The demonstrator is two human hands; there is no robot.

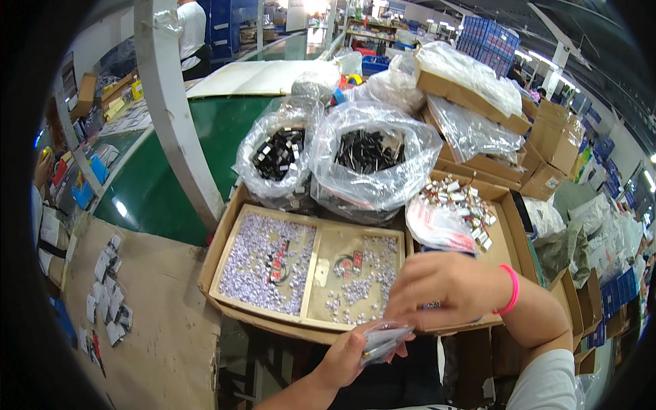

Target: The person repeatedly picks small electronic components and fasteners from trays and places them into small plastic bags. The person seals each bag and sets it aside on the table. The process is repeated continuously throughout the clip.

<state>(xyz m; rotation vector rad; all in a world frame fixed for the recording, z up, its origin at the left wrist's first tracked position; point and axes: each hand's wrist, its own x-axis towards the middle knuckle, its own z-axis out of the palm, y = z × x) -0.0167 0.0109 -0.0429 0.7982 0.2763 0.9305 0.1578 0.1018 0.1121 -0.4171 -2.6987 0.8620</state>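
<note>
My left hand (348, 353) is closed around a small clear plastic bag (382, 341) with items inside that I cannot make out. Just above the bag's top edge is my right hand (441, 289), its fingers blurred and bent downward; whether they hold anything is hidden. A pink band (508, 289) circles the right wrist. Behind the hands, a divided wooden tray (310, 266) holds many tiny whitish parts in both compartments. Partly under the right hand are small parts in a blue container (469, 322). Small battery-like pieces with wires (461, 197) lie in a cardboard tray to the right.
Open plastic bags of black parts stand behind the tray, one left (279, 154) and one right (369, 151). Filled small bags (107, 297) lie on cardboard at the left, near a red-handled tool (96, 348). A white post (174, 113) rises beside the tray. A person (193, 38) stands farther back.
</note>
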